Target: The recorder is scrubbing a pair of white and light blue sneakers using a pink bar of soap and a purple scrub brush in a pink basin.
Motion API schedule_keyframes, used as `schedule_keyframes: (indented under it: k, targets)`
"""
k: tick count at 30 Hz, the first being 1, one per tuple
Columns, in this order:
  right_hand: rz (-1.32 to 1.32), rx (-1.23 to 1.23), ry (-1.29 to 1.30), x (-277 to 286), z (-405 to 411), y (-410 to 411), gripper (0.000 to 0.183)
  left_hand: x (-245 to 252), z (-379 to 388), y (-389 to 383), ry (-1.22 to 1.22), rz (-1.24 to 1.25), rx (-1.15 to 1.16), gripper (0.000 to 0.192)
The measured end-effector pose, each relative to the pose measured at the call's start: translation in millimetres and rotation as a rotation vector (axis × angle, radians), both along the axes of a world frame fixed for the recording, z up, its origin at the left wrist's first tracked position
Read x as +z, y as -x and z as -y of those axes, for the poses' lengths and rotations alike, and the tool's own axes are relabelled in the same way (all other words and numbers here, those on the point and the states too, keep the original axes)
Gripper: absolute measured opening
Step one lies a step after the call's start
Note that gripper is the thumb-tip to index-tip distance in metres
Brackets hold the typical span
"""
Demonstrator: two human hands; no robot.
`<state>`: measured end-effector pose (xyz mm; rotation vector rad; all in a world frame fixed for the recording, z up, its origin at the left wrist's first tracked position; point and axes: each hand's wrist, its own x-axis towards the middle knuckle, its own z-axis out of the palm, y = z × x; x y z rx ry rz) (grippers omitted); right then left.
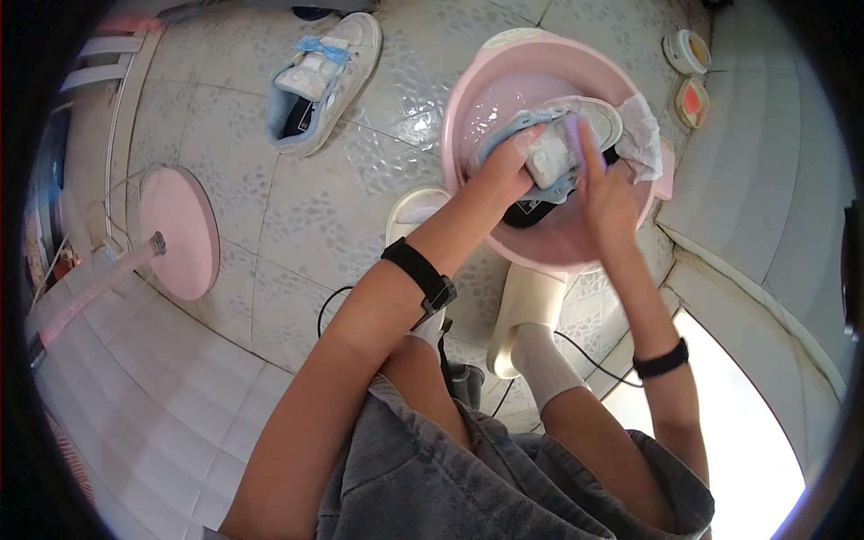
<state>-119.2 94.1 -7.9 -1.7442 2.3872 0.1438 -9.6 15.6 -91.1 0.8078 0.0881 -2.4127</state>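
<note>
A pink plastic basin (466, 88) with cloudy water in it stands on the floor before me. Over it, my left hand (507, 167) grips a white and light-blue sneaker (545, 156) by its side near the tongue. The sneaker's toe points up and right. My right hand (607, 199) holds a purple brush (576, 138) against the shoe's upper, index finger stretched along it; the brush is blurred and its bristles are hidden. Beneath the shoe, black insoles (526, 213) show partly in the basin. A white cloth (640, 138) hangs over the basin's right rim.
Another white sneaker (326, 84) with a blue bow lies on the wet tiled floor (290, 223). A small white tub (686, 52) and an oval dish (692, 102) sit by the right wall. A round pink base on a pole (179, 233) stands left. Black cables (601, 364) run near my slippers (533, 297).
</note>
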Motion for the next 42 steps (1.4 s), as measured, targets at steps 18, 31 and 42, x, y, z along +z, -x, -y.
schedule_keyframes:
  k: [18, 31, 42]
  targets:
    - [0.098, -0.191, -0.035, -9, -6, 25, 0.069, 13, 7, -5, -0.035, -0.110, -0.063, 0.039]
    - [0.504, -0.133, 0.160, 25, 3, -21, 0.052, 32, 20, -12, -0.054, -0.429, -0.074, 0.053]
    - [0.377, 0.012, 0.101, 36, -33, -34, 0.052, 36, 18, -13, 0.003, -0.245, -0.139, 0.069]
